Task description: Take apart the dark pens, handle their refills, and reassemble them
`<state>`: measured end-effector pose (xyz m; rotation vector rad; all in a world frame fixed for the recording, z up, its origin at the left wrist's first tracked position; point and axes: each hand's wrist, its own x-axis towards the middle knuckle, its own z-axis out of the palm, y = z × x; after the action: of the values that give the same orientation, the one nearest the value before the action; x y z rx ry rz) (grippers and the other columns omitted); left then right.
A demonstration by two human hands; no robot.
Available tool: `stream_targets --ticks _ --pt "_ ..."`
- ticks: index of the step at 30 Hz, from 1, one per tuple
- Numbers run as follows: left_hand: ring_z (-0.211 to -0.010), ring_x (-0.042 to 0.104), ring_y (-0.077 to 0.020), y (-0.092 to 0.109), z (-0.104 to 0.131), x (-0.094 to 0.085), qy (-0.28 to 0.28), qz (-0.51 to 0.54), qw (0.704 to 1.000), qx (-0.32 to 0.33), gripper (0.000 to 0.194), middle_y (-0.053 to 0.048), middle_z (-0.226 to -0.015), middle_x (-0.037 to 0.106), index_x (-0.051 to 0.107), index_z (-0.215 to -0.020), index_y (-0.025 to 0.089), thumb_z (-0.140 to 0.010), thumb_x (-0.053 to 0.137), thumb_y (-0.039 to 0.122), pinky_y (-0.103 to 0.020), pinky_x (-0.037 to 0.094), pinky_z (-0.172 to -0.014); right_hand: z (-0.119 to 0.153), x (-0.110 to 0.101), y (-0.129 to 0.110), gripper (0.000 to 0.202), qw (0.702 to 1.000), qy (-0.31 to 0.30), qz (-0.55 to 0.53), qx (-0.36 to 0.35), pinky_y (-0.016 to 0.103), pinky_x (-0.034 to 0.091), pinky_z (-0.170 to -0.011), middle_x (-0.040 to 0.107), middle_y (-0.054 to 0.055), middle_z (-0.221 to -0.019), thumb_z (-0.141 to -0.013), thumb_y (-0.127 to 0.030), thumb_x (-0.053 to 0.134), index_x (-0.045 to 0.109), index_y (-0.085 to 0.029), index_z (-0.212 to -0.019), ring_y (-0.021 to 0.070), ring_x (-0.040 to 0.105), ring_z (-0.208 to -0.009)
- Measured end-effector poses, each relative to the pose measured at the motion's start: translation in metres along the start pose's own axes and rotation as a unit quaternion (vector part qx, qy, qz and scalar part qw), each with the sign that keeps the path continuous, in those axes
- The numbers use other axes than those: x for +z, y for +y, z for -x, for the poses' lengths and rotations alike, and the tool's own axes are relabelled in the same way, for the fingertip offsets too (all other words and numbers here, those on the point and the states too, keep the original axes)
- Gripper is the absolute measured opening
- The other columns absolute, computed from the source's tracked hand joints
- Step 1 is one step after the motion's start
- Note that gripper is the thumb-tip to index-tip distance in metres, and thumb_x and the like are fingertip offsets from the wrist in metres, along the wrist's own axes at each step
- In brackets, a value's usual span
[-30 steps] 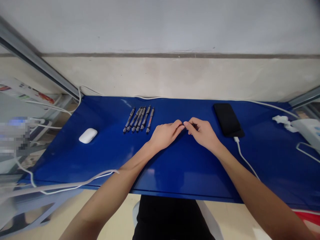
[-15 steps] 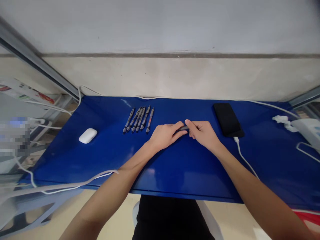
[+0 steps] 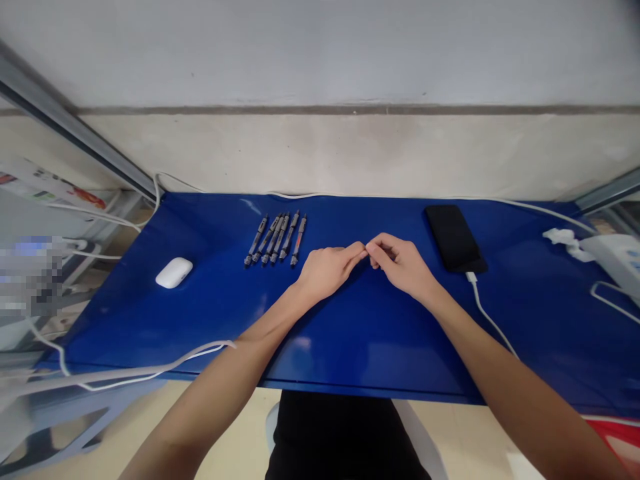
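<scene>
My left hand (image 3: 325,272) is closed above the middle of the blue table, its thumb and fingers pressed together and pointing right. A dark slim pen showed in its grasp a moment ago; now the fingers cover it. My right hand (image 3: 400,265) is closed too, thumb and index finger pinched, with the fingertips meeting those of my left hand. What the right fingers hold is hidden. To the left of my left hand lies a row of several dark grey pens (image 3: 275,239). The rightmost pen (image 3: 299,241) has an orange-red mark.
A black phone (image 3: 454,237) lies right of my hands, with a white charging cable (image 3: 483,303) plugged in. A white earbud case (image 3: 175,273) sits on the blue table (image 3: 210,310) at left. At far right are crumpled white tissue (image 3: 567,241) and a white box (image 3: 617,260).
The dark pen that showed between my hands is now covered by fingers. My right hand has shifted slightly left and up, and the fingertips of both hands have come together.
</scene>
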<state>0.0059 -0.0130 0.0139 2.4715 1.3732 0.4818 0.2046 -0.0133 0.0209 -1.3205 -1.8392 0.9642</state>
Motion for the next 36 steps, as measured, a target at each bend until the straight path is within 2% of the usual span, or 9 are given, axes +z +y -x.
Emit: stream_targets --ticks 3,7,12,17,21,27,36 --pt "-0.072 0.07 -0.0191 -0.0009 -0.0006 -0.0009 0.003 0.004 1.0 -0.003 0.046 0.0 -0.085 0.074 0.063 -0.111 0.028 -0.107 0.026 0.054 -0.025 0.037 -0.058 -0.0004 0.0003 0.0004 0.04 1.0 0.009 0.011 0.005 0.028 0.041 -0.057 0.063 0.001 -0.067 -0.097 -0.059 0.053 0.061 -0.021 -0.085 0.0151 0.056 -0.06" --pt "-0.078 0.071 -0.0202 0.0008 -0.0005 -0.0019 -0.008 0.008 1.0 0.017 0.047 -0.001 -0.094 0.075 0.06 -0.122 0.029 -0.101 0.038 0.065 -0.025 0.042 -0.061 -0.0004 0.0011 0.0003 0.051 0.998 0.022 0.065 0.008 0.029 0.036 -0.054 0.059 0.001 -0.061 -0.098 -0.062 0.047 0.055 -0.021 -0.069 0.0139 0.05 -0.054" --pt "-0.077 0.07 -0.0192 0.0015 0.0006 0.001 -0.018 -0.02 0.999 0.026 0.047 -0.002 -0.091 0.075 0.063 -0.121 0.031 -0.105 0.029 0.059 -0.024 0.043 -0.063 -0.0002 0.0029 -0.0016 0.065 0.998 0.0 0.051 0.027 0.03 0.036 -0.055 0.052 0.001 -0.049 -0.101 -0.062 0.039 0.047 -0.021 -0.052 0.0138 0.05 -0.049" --pt "-0.072 0.069 -0.0188 -0.0008 -0.0001 -0.0001 -0.008 -0.007 1.0 0.013 0.048 -0.001 -0.086 0.075 0.066 -0.113 0.03 -0.106 0.027 0.057 -0.025 0.04 -0.06 -0.0005 0.0022 -0.003 0.056 0.999 0.003 0.027 0.025 0.029 0.037 -0.055 0.056 0.0 -0.055 -0.099 -0.061 0.047 0.057 -0.02 -0.062 0.0133 0.051 -0.052" --pt "-0.065 0.067 -0.0201 -0.0009 -0.0015 -0.0029 -0.013 -0.013 1.0 -0.014 0.052 -0.001 -0.076 0.072 0.066 -0.104 0.027 -0.106 0.024 0.058 -0.026 0.038 -0.058 -0.0001 0.0014 -0.002 0.043 1.0 -0.003 0.013 0.018 0.028 0.035 -0.053 0.056 -0.002 -0.061 -0.099 -0.055 0.052 0.057 -0.021 -0.073 0.0117 0.047 -0.051" --pt "-0.066 0.068 -0.0217 0.0027 -0.0017 -0.001 -0.018 -0.03 0.999 -0.01 0.051 -0.002 -0.078 0.073 0.065 -0.109 0.028 -0.105 0.025 0.06 -0.026 0.039 -0.058 -0.0002 -0.0004 -0.0011 0.048 1.0 -0.016 0.014 0.021 0.028 0.035 -0.054 0.053 -0.001 -0.056 -0.1 -0.051 0.05 0.049 -0.021 -0.062 0.0128 0.048 -0.053" --pt "-0.068 0.069 -0.0215 0.0028 -0.0022 -0.0006 -0.029 -0.026 0.999 -0.015 0.051 -0.003 -0.08 0.074 0.064 -0.108 0.027 -0.105 0.025 0.06 -0.026 0.04 -0.059 -0.0003 0.0032 -0.0032 0.056 0.999 -0.004 0.025 0.036 0.03 0.033 -0.054 0.051 -0.001 -0.052 -0.1 -0.059 0.045 0.047 -0.021 -0.059 0.0125 0.046 -0.05"
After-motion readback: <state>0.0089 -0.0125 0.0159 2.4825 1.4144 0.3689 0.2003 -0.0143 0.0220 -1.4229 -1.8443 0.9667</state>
